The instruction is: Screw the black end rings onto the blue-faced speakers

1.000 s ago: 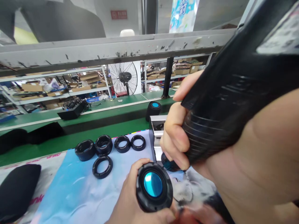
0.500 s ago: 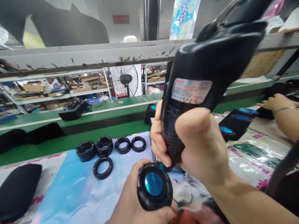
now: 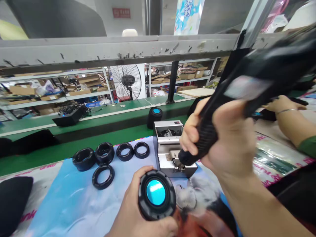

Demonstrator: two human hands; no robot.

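Our left hand (image 3: pixel 130 205) cradles a speaker (image 3: pixel 156 195) firmly, blue face turned up to keep it steady; our right hand (image 3: pixel 233 140) grips a screwdriver (image 3: pixel 206 136) (tip down), seemingly just above a metal fixture (image 3: pixel 170 158).

We record the speaker body (image 3: pixel 156 195) as matte black around a glossy cyan centre. The electric screwdriver (image 3: pixel 204 138) is black with a ribbed grip pattern. We note black rubber rings (image 3: pixel 84 159), a silver metal fixture (image 3: pixel 168 154), a pale-blue printed mat (image 3: pixel 59 204) with pink lettering, and a green workbench (image 3: pixel 98 126).
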